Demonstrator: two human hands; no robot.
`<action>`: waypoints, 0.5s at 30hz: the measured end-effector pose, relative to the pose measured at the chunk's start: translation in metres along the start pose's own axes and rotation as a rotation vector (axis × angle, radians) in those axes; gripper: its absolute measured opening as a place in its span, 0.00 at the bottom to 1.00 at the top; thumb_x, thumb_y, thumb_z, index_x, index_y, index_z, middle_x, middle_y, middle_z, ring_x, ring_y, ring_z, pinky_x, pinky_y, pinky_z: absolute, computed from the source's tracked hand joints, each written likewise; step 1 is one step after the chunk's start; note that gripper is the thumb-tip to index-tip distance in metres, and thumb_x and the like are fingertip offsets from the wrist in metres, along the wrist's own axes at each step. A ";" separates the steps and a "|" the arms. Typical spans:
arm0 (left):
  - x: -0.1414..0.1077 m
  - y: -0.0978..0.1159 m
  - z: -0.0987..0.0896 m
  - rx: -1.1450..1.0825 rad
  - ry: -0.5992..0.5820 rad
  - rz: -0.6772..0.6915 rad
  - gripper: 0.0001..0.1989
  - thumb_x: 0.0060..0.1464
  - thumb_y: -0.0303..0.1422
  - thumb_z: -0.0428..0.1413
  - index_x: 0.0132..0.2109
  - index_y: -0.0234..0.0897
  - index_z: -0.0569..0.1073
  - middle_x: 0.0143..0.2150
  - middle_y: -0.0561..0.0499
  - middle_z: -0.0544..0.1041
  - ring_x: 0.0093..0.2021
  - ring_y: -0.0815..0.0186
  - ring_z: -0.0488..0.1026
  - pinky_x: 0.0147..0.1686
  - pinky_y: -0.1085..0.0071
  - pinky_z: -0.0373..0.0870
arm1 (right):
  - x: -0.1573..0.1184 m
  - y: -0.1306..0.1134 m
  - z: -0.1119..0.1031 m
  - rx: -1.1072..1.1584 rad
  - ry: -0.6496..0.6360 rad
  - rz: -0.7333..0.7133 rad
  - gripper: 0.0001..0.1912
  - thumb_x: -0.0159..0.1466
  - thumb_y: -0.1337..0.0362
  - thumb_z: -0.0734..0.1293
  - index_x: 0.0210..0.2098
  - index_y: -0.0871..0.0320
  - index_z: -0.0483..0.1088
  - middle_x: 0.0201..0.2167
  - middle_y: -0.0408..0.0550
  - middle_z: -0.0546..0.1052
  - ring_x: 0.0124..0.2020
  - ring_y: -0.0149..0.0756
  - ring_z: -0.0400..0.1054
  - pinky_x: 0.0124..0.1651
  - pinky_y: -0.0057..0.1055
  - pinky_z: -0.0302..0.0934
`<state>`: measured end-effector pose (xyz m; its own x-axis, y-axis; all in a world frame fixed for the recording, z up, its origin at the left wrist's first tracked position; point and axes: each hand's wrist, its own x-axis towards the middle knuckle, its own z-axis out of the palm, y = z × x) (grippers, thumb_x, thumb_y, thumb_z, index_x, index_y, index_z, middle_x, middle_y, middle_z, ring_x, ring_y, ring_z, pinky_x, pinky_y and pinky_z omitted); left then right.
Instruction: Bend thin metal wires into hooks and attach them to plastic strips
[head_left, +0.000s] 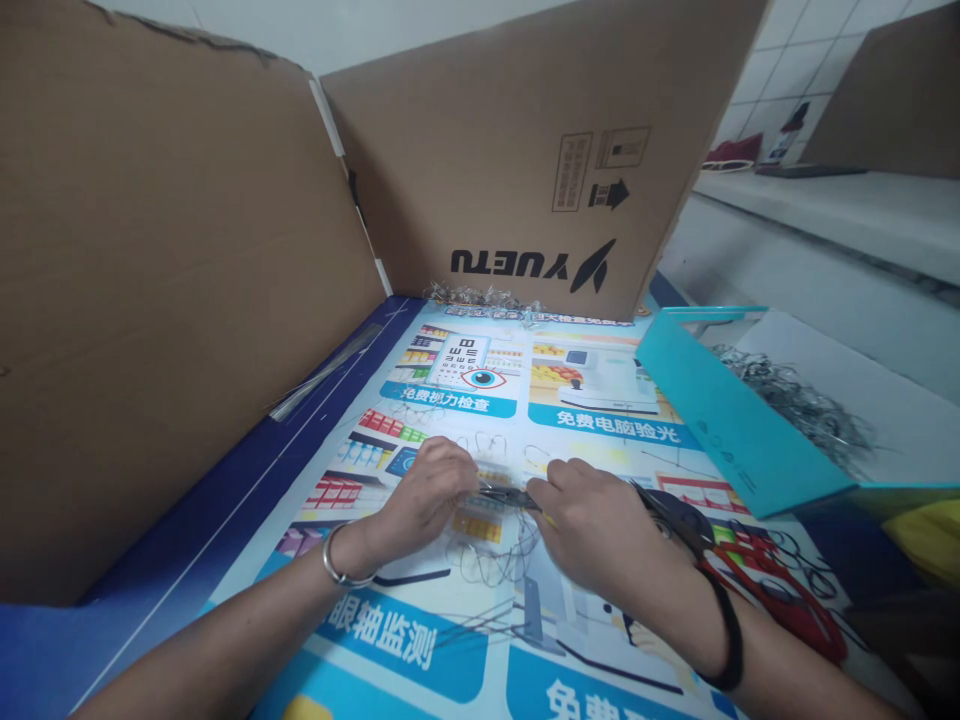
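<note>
In the middle of the table, my right hand (589, 520) is closed around the handles of a small pair of pliers (504, 494). Its metal jaws point left and meet the fingertips of my left hand (433, 505). Those fingers are pinched together on what looks like a thin wire, mostly hidden. Curled loose wires (491, 565) lie on the printed sheet just below both hands. A few bent wire pieces (491, 440) rest just beyond them.
Tall cardboard panels (487, 150) stand at the left and back, with a wire heap (480, 297) at their foot. To the right, a teal box (735, 430) holds tangled wires (795, 400). Red-handled scissors (795, 605) and black rings lie by my right forearm.
</note>
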<state>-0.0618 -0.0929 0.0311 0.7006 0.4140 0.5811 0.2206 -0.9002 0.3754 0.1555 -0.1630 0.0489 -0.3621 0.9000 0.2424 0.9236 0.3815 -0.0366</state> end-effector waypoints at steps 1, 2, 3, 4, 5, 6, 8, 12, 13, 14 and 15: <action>0.000 0.001 0.000 0.002 0.004 0.004 0.08 0.60 0.26 0.44 0.39 0.39 0.67 0.34 0.49 0.74 0.39 0.64 0.69 0.43 0.62 0.62 | 0.000 0.000 0.000 0.000 -0.005 0.000 0.05 0.60 0.68 0.62 0.29 0.56 0.69 0.27 0.47 0.70 0.29 0.34 0.58 0.28 0.32 0.39; 0.001 0.001 0.000 0.004 0.006 0.005 0.08 0.61 0.26 0.44 0.39 0.39 0.67 0.34 0.49 0.74 0.39 0.64 0.69 0.43 0.62 0.62 | 0.001 0.000 0.000 -0.001 -0.012 0.001 0.05 0.60 0.68 0.62 0.29 0.56 0.69 0.27 0.47 0.70 0.29 0.34 0.58 0.28 0.32 0.39; 0.001 0.001 0.000 0.005 0.006 0.004 0.08 0.61 0.26 0.44 0.38 0.39 0.67 0.34 0.49 0.75 0.39 0.64 0.69 0.43 0.62 0.62 | 0.001 0.000 0.000 -0.002 -0.017 0.002 0.06 0.60 0.68 0.61 0.29 0.56 0.69 0.28 0.47 0.71 0.29 0.34 0.58 0.28 0.32 0.39; 0.000 0.001 0.000 0.006 0.005 0.001 0.08 0.61 0.26 0.44 0.38 0.39 0.67 0.34 0.49 0.75 0.39 0.64 0.69 0.43 0.62 0.62 | 0.001 0.000 0.000 -0.003 -0.021 0.003 0.06 0.60 0.68 0.61 0.29 0.56 0.69 0.28 0.47 0.71 0.29 0.34 0.59 0.28 0.32 0.39; 0.000 0.001 0.000 0.004 0.000 -0.003 0.08 0.61 0.26 0.44 0.38 0.39 0.67 0.34 0.49 0.74 0.39 0.64 0.69 0.43 0.62 0.62 | 0.002 0.000 -0.001 -0.003 -0.024 0.004 0.06 0.60 0.68 0.61 0.29 0.56 0.69 0.28 0.47 0.71 0.29 0.34 0.59 0.28 0.32 0.39; 0.000 0.001 0.000 0.002 -0.004 -0.006 0.08 0.60 0.26 0.44 0.38 0.39 0.67 0.34 0.49 0.74 0.39 0.64 0.69 0.43 0.62 0.61 | 0.002 0.000 -0.001 -0.003 -0.027 0.006 0.06 0.60 0.68 0.61 0.30 0.56 0.69 0.28 0.47 0.71 0.30 0.34 0.59 0.28 0.31 0.40; -0.001 0.000 0.001 -0.007 -0.009 -0.007 0.08 0.60 0.25 0.44 0.39 0.39 0.67 0.34 0.49 0.74 0.39 0.64 0.69 0.44 0.62 0.61 | 0.002 0.000 -0.001 -0.001 -0.028 0.010 0.06 0.60 0.68 0.61 0.30 0.56 0.69 0.28 0.47 0.71 0.30 0.33 0.59 0.28 0.31 0.40; -0.002 0.000 0.003 -0.012 -0.013 -0.010 0.08 0.59 0.23 0.45 0.39 0.38 0.67 0.34 0.50 0.74 0.39 0.64 0.68 0.43 0.62 0.61 | 0.001 0.000 0.000 -0.001 -0.038 0.001 0.05 0.60 0.67 0.62 0.29 0.56 0.70 0.28 0.47 0.71 0.29 0.34 0.59 0.28 0.32 0.41; -0.002 0.000 0.003 -0.009 -0.016 -0.012 0.08 0.59 0.23 0.45 0.39 0.38 0.67 0.34 0.50 0.74 0.39 0.64 0.68 0.42 0.63 0.61 | 0.001 0.000 0.000 -0.004 -0.040 -0.003 0.05 0.60 0.67 0.62 0.29 0.56 0.70 0.28 0.47 0.71 0.29 0.34 0.60 0.28 0.32 0.41; -0.001 0.001 0.003 -0.004 -0.018 -0.015 0.08 0.59 0.23 0.45 0.39 0.38 0.67 0.34 0.49 0.74 0.39 0.64 0.68 0.42 0.63 0.61 | 0.001 0.001 0.000 -0.006 -0.041 -0.004 0.05 0.59 0.68 0.62 0.29 0.56 0.70 0.28 0.47 0.71 0.29 0.35 0.60 0.28 0.32 0.41; -0.001 0.001 0.003 -0.002 -0.020 -0.018 0.08 0.59 0.23 0.45 0.39 0.38 0.67 0.33 0.49 0.74 0.38 0.64 0.68 0.42 0.63 0.61 | 0.001 0.001 0.001 -0.008 -0.040 -0.004 0.05 0.59 0.68 0.62 0.29 0.56 0.70 0.28 0.47 0.71 0.29 0.35 0.60 0.27 0.32 0.41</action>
<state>-0.0603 -0.0945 0.0286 0.7101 0.4276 0.5593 0.2325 -0.8923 0.3870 0.1559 -0.1620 0.0479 -0.3702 0.9063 0.2039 0.9231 0.3834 -0.0282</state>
